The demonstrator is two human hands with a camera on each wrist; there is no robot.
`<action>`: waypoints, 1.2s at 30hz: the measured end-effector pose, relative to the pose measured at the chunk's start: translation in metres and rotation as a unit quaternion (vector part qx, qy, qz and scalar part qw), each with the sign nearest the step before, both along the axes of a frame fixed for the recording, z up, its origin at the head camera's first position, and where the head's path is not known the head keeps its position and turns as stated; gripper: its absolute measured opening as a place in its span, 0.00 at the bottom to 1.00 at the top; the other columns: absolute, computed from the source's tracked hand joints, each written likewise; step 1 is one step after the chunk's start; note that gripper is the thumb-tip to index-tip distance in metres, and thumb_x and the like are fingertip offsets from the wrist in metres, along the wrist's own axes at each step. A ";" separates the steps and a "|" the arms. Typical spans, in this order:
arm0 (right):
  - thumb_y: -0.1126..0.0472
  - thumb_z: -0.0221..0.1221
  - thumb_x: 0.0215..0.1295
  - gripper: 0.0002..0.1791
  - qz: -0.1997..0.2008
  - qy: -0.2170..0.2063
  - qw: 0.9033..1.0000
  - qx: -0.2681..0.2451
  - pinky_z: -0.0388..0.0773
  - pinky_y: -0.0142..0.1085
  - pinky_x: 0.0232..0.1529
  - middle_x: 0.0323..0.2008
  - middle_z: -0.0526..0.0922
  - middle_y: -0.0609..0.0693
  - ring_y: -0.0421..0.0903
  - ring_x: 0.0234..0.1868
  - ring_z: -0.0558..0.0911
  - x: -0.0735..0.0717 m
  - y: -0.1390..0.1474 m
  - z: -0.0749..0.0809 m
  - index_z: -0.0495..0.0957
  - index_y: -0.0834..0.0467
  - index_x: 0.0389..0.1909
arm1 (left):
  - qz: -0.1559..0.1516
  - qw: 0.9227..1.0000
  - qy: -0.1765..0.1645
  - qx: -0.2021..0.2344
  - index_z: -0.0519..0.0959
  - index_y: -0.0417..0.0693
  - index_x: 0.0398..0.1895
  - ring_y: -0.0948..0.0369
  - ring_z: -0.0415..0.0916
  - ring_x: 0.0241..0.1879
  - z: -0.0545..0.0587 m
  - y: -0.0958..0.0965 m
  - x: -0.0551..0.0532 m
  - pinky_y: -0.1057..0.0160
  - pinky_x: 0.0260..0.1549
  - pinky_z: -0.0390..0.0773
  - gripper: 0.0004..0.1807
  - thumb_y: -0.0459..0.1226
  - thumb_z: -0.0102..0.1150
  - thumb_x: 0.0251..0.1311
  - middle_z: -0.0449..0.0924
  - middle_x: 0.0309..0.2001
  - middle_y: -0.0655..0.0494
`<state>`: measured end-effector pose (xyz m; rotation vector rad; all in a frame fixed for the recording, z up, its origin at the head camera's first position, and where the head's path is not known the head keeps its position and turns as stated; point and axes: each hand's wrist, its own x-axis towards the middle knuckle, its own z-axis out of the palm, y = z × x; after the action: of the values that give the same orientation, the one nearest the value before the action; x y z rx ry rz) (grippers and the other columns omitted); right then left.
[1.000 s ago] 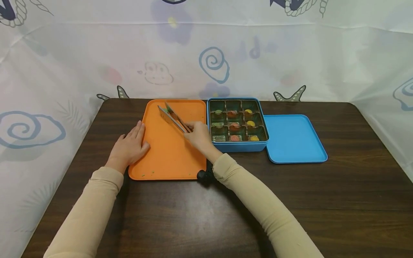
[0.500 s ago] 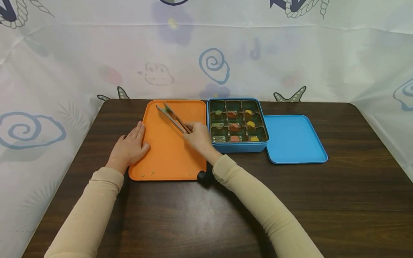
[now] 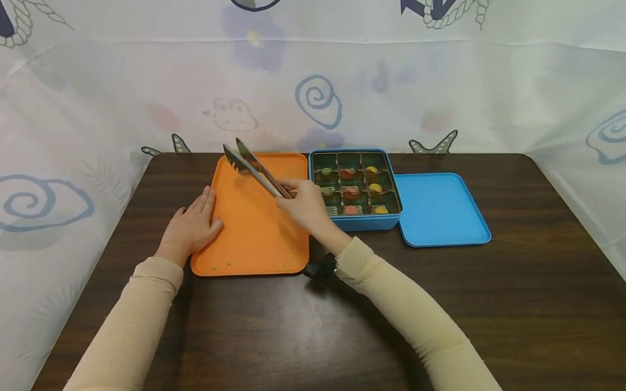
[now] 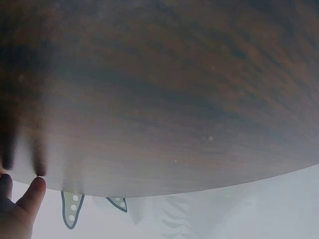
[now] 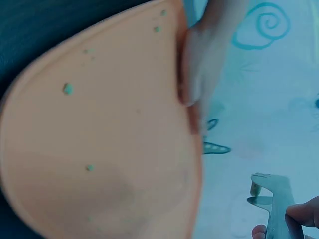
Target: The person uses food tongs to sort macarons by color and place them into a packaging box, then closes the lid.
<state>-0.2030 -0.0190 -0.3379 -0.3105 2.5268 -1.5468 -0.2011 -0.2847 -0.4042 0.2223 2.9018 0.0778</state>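
Observation:
My right hand (image 3: 305, 205) grips metal tongs (image 3: 259, 172) by the handles, above the far part of an orange tray (image 3: 259, 239). The tongs' tips stand apart near the tray's far left corner, overlapping the cloth behind in the head view. In the right wrist view the tongs (image 5: 280, 204) show beside the tray, fingers (image 5: 303, 214) closed round them; I cannot tell whether anything sits between the tips. My left hand (image 3: 191, 228) rests with straight fingers along the tray's left rim. Small green bits (image 5: 68, 88) lie scattered on the tray.
Right of the tray stands a blue box (image 3: 367, 222) with a dark divided insert holding green, red and yellow pieces. A flat blue lid or tray (image 3: 442, 209) lies beyond it on the dark wooden table (image 3: 528, 282). A patterned white cloth (image 3: 186, 70) hangs behind.
The tongs have lifted up and away toward the tray's far left corner, their tips spread wider. The right forearm has shifted slightly. My left hand stays at the tray's rim.

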 end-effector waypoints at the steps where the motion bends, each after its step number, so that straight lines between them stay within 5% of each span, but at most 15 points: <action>1: 0.64 0.59 0.63 0.24 0.000 0.000 1.000 -0.004 0.82 0.32 0.36 0.56 0.80 0.55 0.50 0.49 0.84 0.002 0.003 0.003 0.74 0.56 0.61 | 0.000 1.000 -0.001 -0.001 0.36 0.36 0.75 0.40 0.45 0.74 0.000 0.000 0.000 0.34 0.67 0.51 0.38 0.48 0.27 0.70 0.34 0.76 0.38; 5: 0.64 0.59 0.63 0.24 0.000 -0.002 1.000 -0.028 0.81 0.30 0.35 0.56 0.79 0.54 0.47 0.48 0.85 0.007 0.018 0.013 0.75 0.55 0.61 | 0.001 1.000 0.000 0.001 0.36 0.36 0.75 0.40 0.45 0.74 0.001 0.000 0.000 0.34 0.67 0.51 0.38 0.48 0.27 0.70 0.35 0.76 0.38; 7: 0.64 0.59 0.63 0.23 -0.002 -0.004 0.999 -0.040 0.76 0.29 0.26 0.55 0.80 0.54 0.48 0.36 0.85 0.011 0.027 0.018 0.75 0.54 0.61 | 0.002 1.000 0.002 0.003 0.36 0.35 0.75 0.40 0.45 0.74 0.001 0.000 0.000 0.34 0.68 0.51 0.38 0.48 0.27 0.69 0.35 0.76 0.38; 12: 0.64 0.59 0.63 0.24 -0.008 -0.004 0.998 -0.055 0.67 0.30 0.19 0.56 0.79 0.55 0.49 0.32 0.84 0.019 0.047 0.028 0.75 0.54 0.61 | 0.007 1.000 0.004 0.005 0.37 0.35 0.75 0.39 0.46 0.74 0.001 -0.005 0.000 0.33 0.68 0.50 0.38 0.47 0.27 0.69 0.35 0.76 0.38; 17: 0.64 0.60 0.63 0.23 -0.020 -0.002 0.998 -0.052 0.72 0.30 0.25 0.56 0.80 0.55 0.51 0.47 0.85 0.025 0.069 0.032 0.75 0.53 0.61 | 0.006 1.000 0.006 0.006 0.35 0.36 0.75 0.39 0.45 0.73 0.000 -0.009 0.001 0.33 0.67 0.50 0.38 0.48 0.26 0.69 0.34 0.76 0.38; 36: 0.63 0.56 0.66 0.26 -0.039 -0.072 0.996 0.025 0.80 0.27 0.39 0.64 0.71 0.62 0.55 0.61 0.77 0.058 0.163 0.016 0.69 0.57 0.66 | 0.008 1.000 0.008 0.015 0.37 0.36 0.75 0.39 0.46 0.73 0.002 -0.004 0.004 0.33 0.68 0.50 0.38 0.47 0.27 0.69 0.35 0.77 0.39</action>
<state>-0.1449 0.1442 -0.3216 -0.0910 2.4872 -1.4714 -0.1970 -0.2891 -0.4021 0.2045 2.9201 0.1224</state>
